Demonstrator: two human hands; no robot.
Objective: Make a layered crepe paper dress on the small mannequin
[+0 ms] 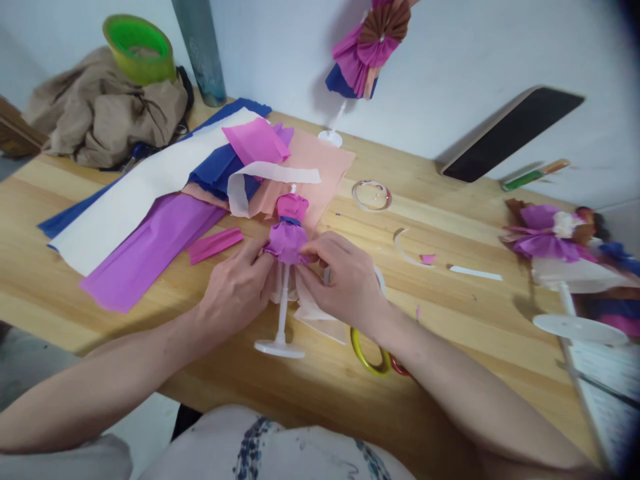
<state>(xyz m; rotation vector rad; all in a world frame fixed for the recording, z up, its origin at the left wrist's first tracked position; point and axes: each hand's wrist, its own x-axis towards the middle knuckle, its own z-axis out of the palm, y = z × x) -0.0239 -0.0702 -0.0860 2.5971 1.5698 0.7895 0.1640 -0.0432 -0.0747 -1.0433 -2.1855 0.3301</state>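
Note:
A small dress form (pixel 293 207) wears a pink crepe paper bodice, a dark blue waistband and a short ruffled purple paper skirt (pixel 287 241). Its white stand (pixel 282 313) rises upright from a round base on the table. On the left, my left hand (pixel 239 280) has its fingers closed on the skirt's hem. My right hand (pixel 345 280) pinches the same hem from the right, thumb below and fingers above. Pale paper (pixel 323 319) lies behind and beneath my right hand. A roll of clear tape is partly hidden behind that hand.
Crepe paper sheets (pixel 115 200) spread over the left. Yellow-handled scissors (pixel 370 360) lie by my right forearm. A tape roll (pixel 371 195), paper scraps (pixel 475 272), a leaning phone (pixel 515 133) and a pen (pixel 535 175) are to the right. Dressed figures stand at the back (pixel 373 50) and right (pixel 550 233).

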